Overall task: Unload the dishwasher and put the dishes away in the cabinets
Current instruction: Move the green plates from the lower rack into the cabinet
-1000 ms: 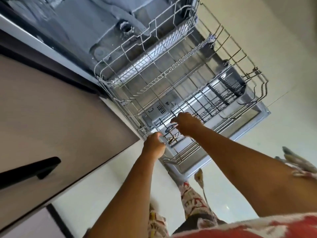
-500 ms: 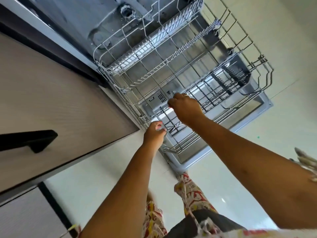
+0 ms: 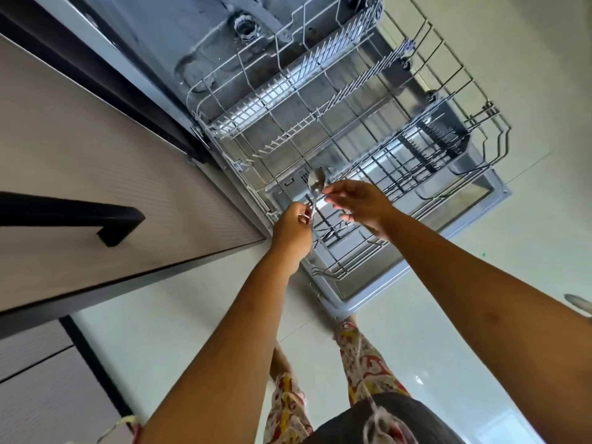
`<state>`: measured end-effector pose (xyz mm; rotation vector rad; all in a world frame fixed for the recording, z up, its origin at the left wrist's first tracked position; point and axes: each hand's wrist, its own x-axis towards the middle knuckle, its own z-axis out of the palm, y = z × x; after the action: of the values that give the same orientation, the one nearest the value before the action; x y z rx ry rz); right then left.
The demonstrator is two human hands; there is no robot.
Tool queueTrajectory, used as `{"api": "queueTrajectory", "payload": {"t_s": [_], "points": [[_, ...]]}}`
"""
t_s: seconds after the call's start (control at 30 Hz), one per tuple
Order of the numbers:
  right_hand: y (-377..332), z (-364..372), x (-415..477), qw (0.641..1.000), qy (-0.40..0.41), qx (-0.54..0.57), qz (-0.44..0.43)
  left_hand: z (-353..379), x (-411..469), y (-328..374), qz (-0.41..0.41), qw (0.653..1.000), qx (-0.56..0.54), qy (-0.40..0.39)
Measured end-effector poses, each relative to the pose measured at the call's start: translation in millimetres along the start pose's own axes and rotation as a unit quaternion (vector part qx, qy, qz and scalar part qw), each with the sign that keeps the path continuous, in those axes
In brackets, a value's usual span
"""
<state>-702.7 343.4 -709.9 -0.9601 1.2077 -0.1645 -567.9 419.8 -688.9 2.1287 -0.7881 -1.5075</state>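
Head view. Left hand (image 3: 290,229) is clenched round the handle of a silver metal spoon (image 3: 316,184). The handle is gripped by the curled fingers (image 3: 302,217), and the oval bowl projects past them toward the rack. Right hand (image 3: 360,203) is held just to the right of the spoon, with its fingers (image 3: 333,190) released and spread. One fingertip is seen at the spoon neck, but whether contact is made cannot be told. The right thumb is kept apart from the spoon.

Beyond and beneath both sets of fingers, a pale grey wire dishwasher rack (image 3: 288,91) is drawn out over an open grey dishwasher door (image 3: 378,288). A dark wire rack section (image 3: 416,155) is located beyond and to the right of the right-hand fingers. To the left of the left-hand fingers, a beige wood-grain cabinet front (image 3: 112,149) is fitted with a black bar handle (image 3: 73,216). A pale glossy tiled floor (image 3: 528,75) is seen past the door.
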Motion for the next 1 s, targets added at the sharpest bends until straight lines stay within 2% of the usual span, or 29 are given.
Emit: {"api": "queueTrajectory", "payload": {"t_s": [0.1,0.17,0.27,0.33,0.37,0.4,0.43,0.53,0.67,0.8,0.93,1.0], "points": [[2,23,-2,0.999,-0.039,0.031,0.021,8,2,17,0.061,0.995,0.077,0.003],[-5,39,7,0.999,0.013,-0.026,-0.045,14,12,31,0.087,0.982,0.162,0.043],[-22,49,21,0.974,0.080,-0.172,-0.122,14,32,35,0.049,0.935,0.346,0.065],[-18,47,34,0.962,0.054,-0.223,-0.146,11,38,29,0.015,0.922,0.384,0.049],[-17,46,37,0.968,0.022,-0.219,-0.119,10,37,26,0.017,0.923,0.383,0.035],[-10,44,41,0.958,0.024,-0.261,-0.112,11,35,19,0.030,0.924,0.380,0.020],[-5,42,42,0.945,0.034,-0.304,-0.116,12,32,12,0.049,0.928,0.368,0.013],[-1,35,46,0.943,0.066,-0.314,-0.088,10,35,-7,0.092,0.952,0.293,0.019],[-3,13,63,0.929,0.094,-0.350,-0.081,-1,49,-9,0.020,0.982,0.184,0.029],[-14,-2,88,0.914,0.109,-0.382,-0.080,-13,65,-7,-0.029,0.990,0.122,0.063],[-19,0,121,0.897,0.050,-0.431,-0.087,-19,84,-4,-0.064,0.993,0.044,0.091],[-23,2,131,0.902,0.067,-0.417,-0.090,-20,92,-5,-0.066,0.992,0.025,0.101]]}}
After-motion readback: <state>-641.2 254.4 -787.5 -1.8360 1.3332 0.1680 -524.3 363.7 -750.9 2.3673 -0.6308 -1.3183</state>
